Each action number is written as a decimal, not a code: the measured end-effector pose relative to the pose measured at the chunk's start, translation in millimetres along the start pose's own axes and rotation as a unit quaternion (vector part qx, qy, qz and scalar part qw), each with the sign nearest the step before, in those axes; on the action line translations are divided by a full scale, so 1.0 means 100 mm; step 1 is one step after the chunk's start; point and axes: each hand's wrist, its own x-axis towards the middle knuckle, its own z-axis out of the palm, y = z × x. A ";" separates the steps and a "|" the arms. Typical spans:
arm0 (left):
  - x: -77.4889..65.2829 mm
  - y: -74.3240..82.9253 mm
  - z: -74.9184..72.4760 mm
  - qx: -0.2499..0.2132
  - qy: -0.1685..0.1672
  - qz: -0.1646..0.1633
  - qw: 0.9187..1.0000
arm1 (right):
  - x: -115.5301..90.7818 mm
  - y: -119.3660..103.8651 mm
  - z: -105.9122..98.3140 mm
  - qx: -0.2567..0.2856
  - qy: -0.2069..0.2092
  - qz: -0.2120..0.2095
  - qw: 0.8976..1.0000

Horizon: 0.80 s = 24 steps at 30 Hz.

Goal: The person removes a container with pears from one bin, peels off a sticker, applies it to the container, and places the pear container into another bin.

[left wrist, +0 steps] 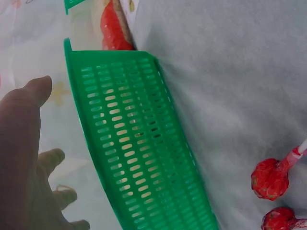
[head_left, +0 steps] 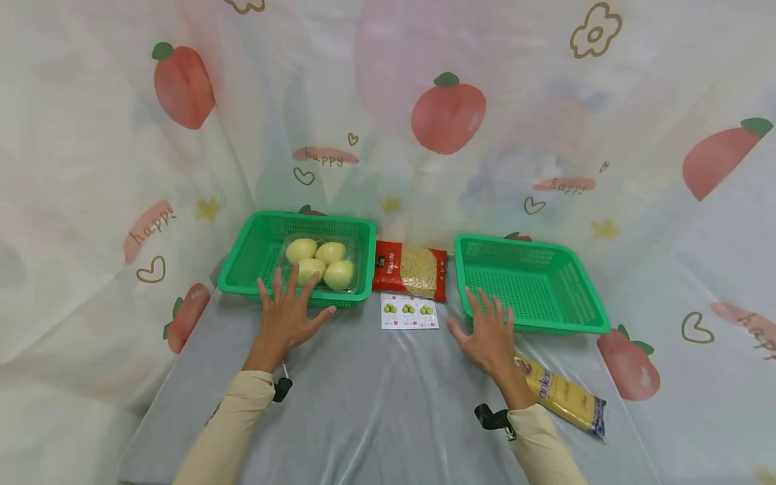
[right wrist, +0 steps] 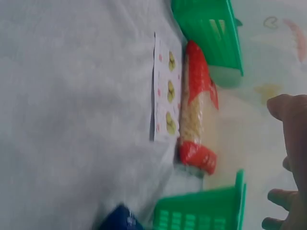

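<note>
My left hand hovers with fingers spread at the front rim of the left green basket. In that basket sits a clear plastic tray with several round, pale yellow-green fruits; my fingertips overlap it in the head view. My right hand, fingers also spread, is at the front left corner of the right green basket, whose slotted floor shows. A yellow packet with a blue end lies beside my right wrist, partly hidden by the forearm. Neither hand holds anything.
Between the baskets lies a red bag with a clear window showing small yellow pieces. A white card printed with green fruits lies before it. Red-wrapped lollipops are near my left wrist. A patterned curtain hangs behind the grey-covered table.
</note>
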 end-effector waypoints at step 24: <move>-0.15 -0.15 0.03 -0.006 0.011 -0.009 1.000 | 0.61 -1.08 0.83 0.246 -0.078 -0.082 0.963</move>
